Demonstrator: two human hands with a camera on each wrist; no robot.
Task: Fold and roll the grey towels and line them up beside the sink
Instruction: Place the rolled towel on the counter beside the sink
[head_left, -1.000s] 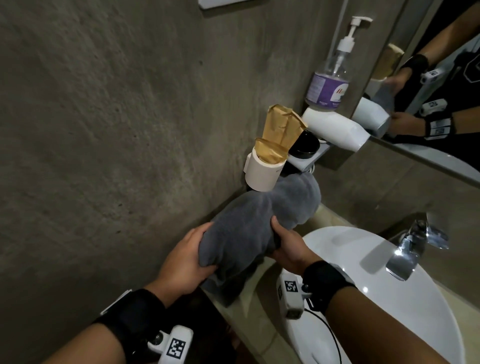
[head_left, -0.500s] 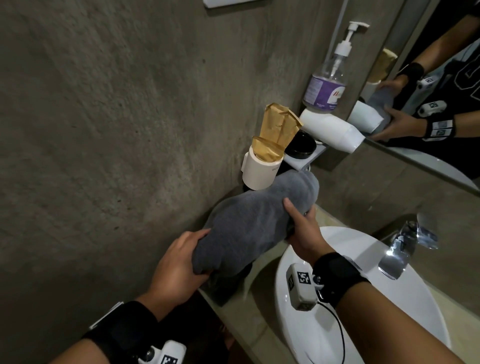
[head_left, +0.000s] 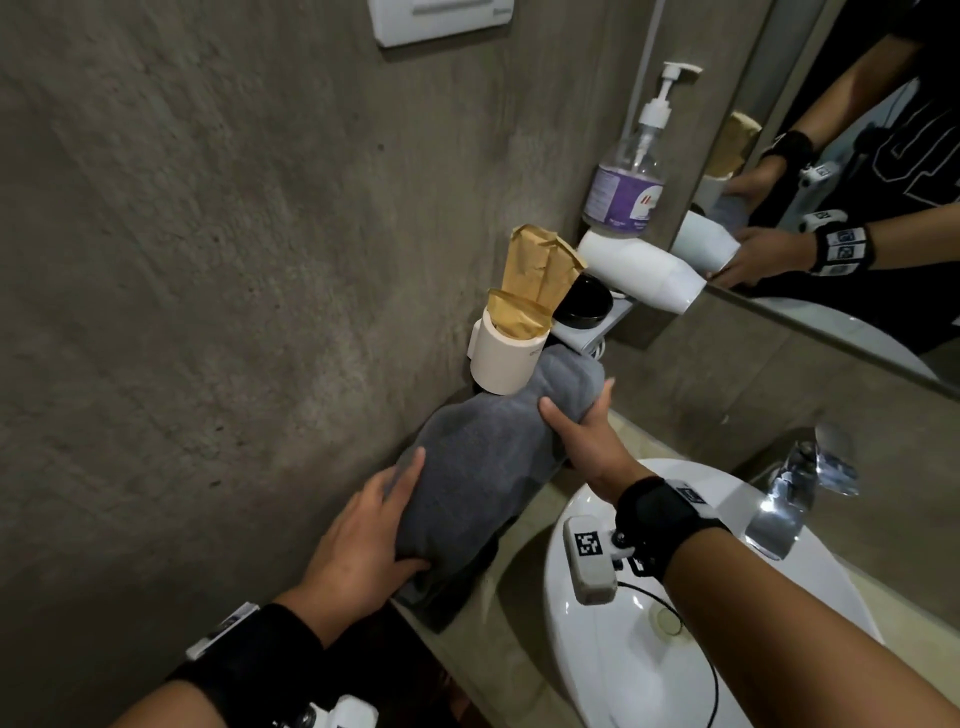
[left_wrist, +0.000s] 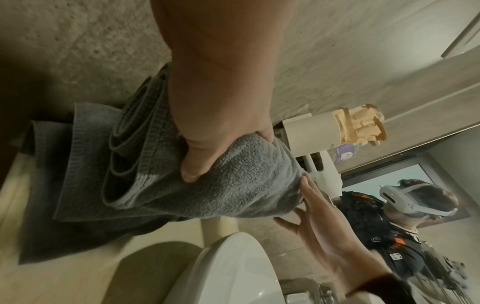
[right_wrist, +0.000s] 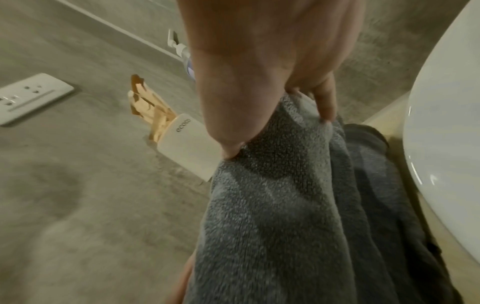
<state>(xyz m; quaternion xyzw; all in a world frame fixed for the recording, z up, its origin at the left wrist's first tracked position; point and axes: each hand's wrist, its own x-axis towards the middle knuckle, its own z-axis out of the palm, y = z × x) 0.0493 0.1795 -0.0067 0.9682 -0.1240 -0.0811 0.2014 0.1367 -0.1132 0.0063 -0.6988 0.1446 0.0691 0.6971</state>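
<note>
A rolled grey towel (head_left: 483, 467) (left_wrist: 233, 185) (right_wrist: 272, 205) lies along the concrete wall, on top of another grey towel (head_left: 447, 592) (left_wrist: 78, 236) that rests on the beige counter (head_left: 519, 571) left of the sink (head_left: 649, 675). My left hand (head_left: 363, 540) (left_wrist: 221, 102) grips the near end of the roll, thumb curled over it. My right hand (head_left: 582, 436) (left_wrist: 324, 226) (right_wrist: 259, 61) is at the far end, thumb on top and straight fingers pressed against the roll's side. The far end sits just under a white cup (head_left: 506, 358).
The wall-mounted white cup holds brown paper packets. Beside it a small shelf carries a black jar (head_left: 582, 306), a white hair dryer (head_left: 639, 270) and a soap pump bottle (head_left: 623, 192). A chrome tap (head_left: 795, 493) stands behind the sink, below a mirror (head_left: 857, 156).
The roll has shifted further along the wall towards the cup. My right hand has slid up to the far end and its fingers have straightened. My left hand keeps its grip.
</note>
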